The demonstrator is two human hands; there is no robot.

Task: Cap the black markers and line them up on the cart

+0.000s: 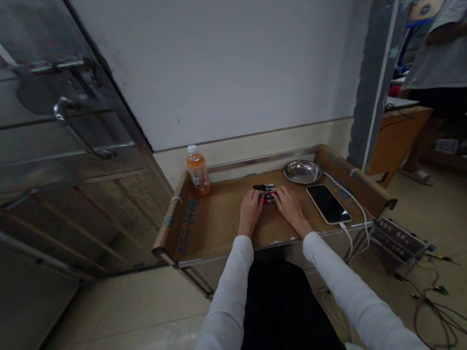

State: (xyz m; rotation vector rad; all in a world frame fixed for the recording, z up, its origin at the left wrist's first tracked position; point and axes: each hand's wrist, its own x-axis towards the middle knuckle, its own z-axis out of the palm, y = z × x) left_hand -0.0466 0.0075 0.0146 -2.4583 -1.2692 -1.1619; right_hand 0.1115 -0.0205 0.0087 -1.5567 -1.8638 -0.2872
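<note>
Several pens [268, 198], dark ones and a red one, lie side by side in a small row on the cardboard-covered tabletop [218, 219]. My left hand [251, 205] has its curled fingers on the pens' left ends. At their right ends my right hand [286, 202] grips in the same way. Fingers hide parts of the pens. One black pen [263, 186] lies just beyond the fingertips at the far side of the row. To the right of my right hand are a phone [328, 204] with a white cable and a round metal dish [302, 171].
A bottle of orange drink [198, 172] stands at the back left corner. Cardboard side walls [355, 178] edge the table. A metal door [31, 143] is at left. At right a power strip box [399, 243] and loose cables lie on the floor; another person [453, 42] stands beyond.
</note>
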